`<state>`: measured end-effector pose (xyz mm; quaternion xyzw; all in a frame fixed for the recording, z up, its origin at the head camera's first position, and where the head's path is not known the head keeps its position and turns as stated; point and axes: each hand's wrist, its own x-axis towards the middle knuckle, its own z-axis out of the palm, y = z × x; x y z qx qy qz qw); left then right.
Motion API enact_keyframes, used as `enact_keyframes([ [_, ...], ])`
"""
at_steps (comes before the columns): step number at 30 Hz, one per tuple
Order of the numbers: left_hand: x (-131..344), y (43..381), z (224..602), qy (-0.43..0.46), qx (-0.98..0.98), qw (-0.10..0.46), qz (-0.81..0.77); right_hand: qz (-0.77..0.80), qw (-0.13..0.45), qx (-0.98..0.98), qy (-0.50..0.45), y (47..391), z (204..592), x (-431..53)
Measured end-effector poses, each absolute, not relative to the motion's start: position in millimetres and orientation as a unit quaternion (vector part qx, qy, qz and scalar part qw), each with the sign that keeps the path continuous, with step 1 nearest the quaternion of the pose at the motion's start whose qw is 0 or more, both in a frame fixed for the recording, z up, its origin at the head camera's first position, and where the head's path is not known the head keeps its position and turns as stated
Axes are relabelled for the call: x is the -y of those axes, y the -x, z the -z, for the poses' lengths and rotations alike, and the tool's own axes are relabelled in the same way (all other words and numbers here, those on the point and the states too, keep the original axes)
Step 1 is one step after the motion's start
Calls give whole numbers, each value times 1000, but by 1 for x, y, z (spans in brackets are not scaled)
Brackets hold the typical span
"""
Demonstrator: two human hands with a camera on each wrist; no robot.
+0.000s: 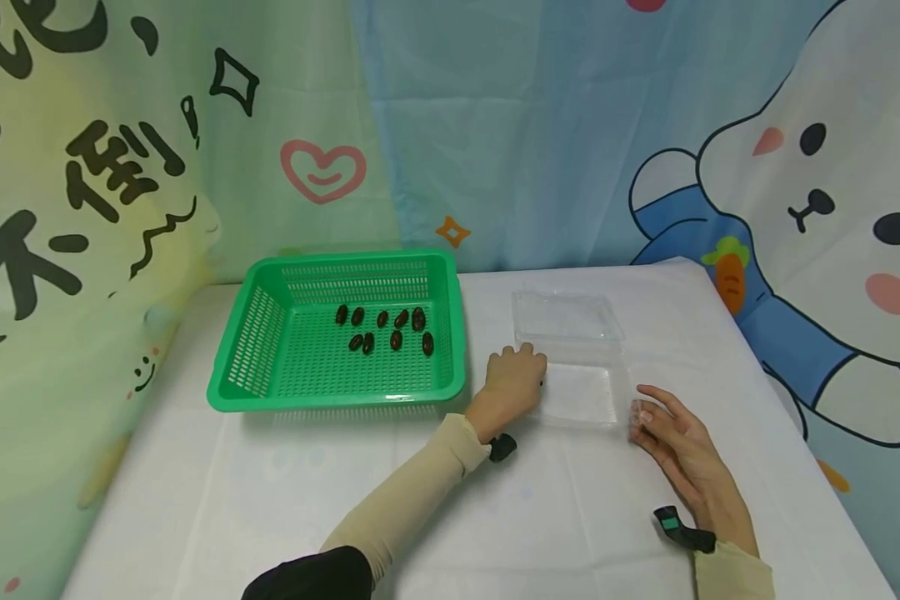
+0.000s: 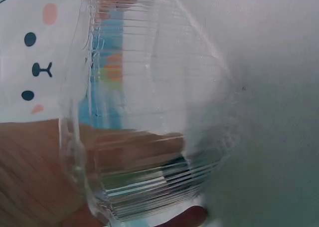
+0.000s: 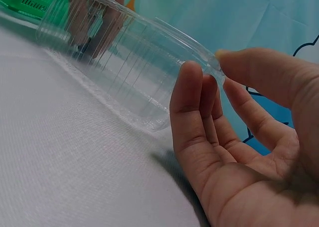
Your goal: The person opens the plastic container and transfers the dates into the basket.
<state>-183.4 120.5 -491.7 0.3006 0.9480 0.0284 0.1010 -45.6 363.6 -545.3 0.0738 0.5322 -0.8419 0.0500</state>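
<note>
A clear plastic clamshell box (image 1: 579,392) lies on the white table with its lid (image 1: 567,317) folded back toward the curtain. At the box's left side, my left hand (image 1: 512,379) grips the rim; the left wrist view shows a fingertip (image 2: 188,217) by the ribbed wall (image 2: 154,182). On the opposite side, my right hand (image 1: 675,442) pinches the rim between thumb (image 3: 264,70) and fingers (image 3: 188,97). Through the clear wall (image 3: 134,72) in the right wrist view, part of the left hand shows.
Left of the box stands a green plastic basket (image 1: 337,398) holding several dark brown, oval, date-like pieces (image 1: 396,340). A printed curtain (image 1: 480,125) hangs behind the table (image 1: 570,533). Each wrist wears a small black camera, such as the right one (image 1: 686,533).
</note>
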Motion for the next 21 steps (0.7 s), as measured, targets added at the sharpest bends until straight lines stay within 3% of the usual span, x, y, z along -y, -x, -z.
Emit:
enact_keyframes([
  [21, -110, 188, 495, -306, -933, 38, -184, 846, 42, -526, -72, 47, 546, -363],
])
